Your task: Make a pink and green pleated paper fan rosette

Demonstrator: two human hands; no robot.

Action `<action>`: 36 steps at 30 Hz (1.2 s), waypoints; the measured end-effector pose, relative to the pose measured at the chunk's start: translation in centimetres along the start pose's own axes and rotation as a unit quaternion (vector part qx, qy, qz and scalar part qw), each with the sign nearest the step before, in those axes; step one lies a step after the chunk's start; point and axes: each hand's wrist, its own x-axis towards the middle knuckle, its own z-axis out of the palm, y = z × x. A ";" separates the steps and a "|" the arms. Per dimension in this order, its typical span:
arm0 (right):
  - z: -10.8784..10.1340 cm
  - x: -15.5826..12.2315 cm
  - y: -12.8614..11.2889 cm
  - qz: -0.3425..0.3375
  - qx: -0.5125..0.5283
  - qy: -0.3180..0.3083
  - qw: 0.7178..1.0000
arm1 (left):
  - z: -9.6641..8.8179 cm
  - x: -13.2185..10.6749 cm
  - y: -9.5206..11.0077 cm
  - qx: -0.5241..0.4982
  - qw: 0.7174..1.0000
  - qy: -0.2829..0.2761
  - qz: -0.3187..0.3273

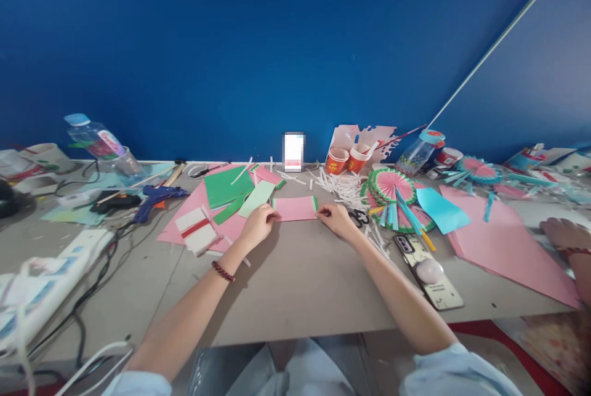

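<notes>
A pink paper strip [295, 209] with green edges at its two ends lies between my hands near the middle of the table. My left hand [259, 223] pinches its left end, fingers closed. At the opposite end, my right hand [336, 218] has its fingertips pressed together on the right edge. Just beyond my left hand rest a light green paper piece [257, 199] and darker green paper sheets [228, 186]. Black-handled scissors [358, 217] lie beside my right hand, partly under white paper scraps [341, 188].
On the right are a pink-and-green paper fan [392, 189], a phone [431, 276], pink sheets [503, 248] and another person's hand [561, 234]. Paper cups [337, 162] stand at the back. Leftward lie a blue glue gun [159, 198], a power strip [50, 288] with cables, and a tilted bottle [104, 142].
</notes>
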 end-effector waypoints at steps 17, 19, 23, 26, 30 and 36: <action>0.1 -0.1 -0.2 -0.010 -0.020 -0.002 1.000 | 0.3 -0.8 0.9 0.192 0.980 -0.015 0.059; 0.3 -0.1 -0.1 -0.022 -0.033 -0.001 0.999 | 0.3 -0.9 1.4 0.219 0.972 -0.028 0.079; 0.6 -0.4 -0.1 -0.048 -0.071 0.008 0.996 | 0.6 -1.4 2.8 0.286 0.952 -0.054 0.098; 0.9 -0.8 -0.7 -0.060 -0.134 0.015 0.989 | 1.1 -1.8 3.8 0.350 0.931 -0.047 0.094; 1.2 -1.4 -2.1 -0.095 -0.272 -0.009 0.958 | 1.9 -2.8 5.1 0.387 0.918 -0.030 0.085; 2.1 -2.6 -4.1 -0.087 -0.373 -0.053 0.922 | 2.8 -4.0 6.6 0.393 0.918 -0.021 0.054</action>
